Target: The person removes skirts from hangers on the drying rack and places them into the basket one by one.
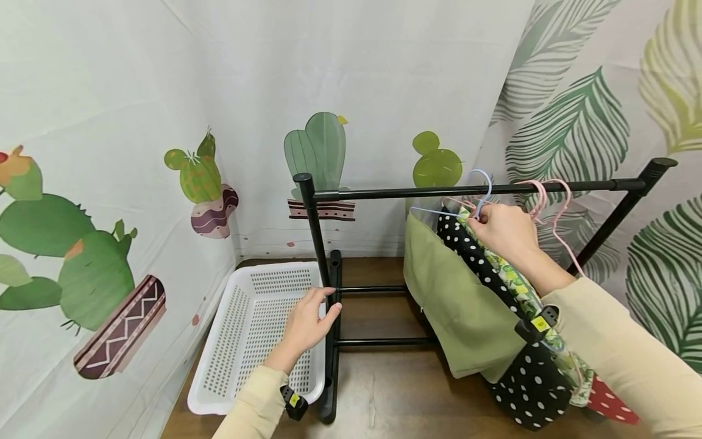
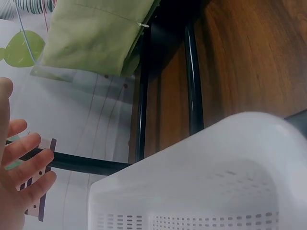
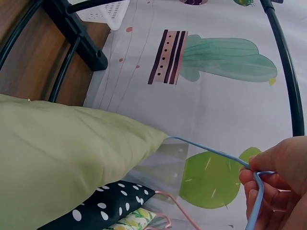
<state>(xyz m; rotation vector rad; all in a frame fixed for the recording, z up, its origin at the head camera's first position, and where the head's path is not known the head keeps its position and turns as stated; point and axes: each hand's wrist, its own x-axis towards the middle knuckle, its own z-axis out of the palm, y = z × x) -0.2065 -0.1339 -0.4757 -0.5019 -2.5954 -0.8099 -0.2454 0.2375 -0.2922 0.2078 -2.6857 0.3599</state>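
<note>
My right hand (image 1: 507,228) pinches the blue hanger (image 3: 211,151) just below its hook, at the top rail of the black clothes rack (image 1: 406,193). An olive-green cushion cover (image 1: 455,299) with a zip hangs from this hanger. The hook reaches above the rail; whether its weight rests there I cannot tell. Behind the green cover hang a black cover with white dots (image 1: 532,390) and a lemon-print cover (image 1: 512,277). My left hand (image 1: 307,320) has its fingers extended beside the rack's left post (image 1: 315,231); contact with the post is unclear.
A white perforated plastic basket (image 1: 205,390) stands left of the rack on the brown wooden surface (image 1: 378,396). Pink hangers (image 1: 560,228) hang on the rail to the right. A red dotted cloth (image 1: 611,402) shows low at the right. Printed curtains (image 1: 384,79) stand behind.
</note>
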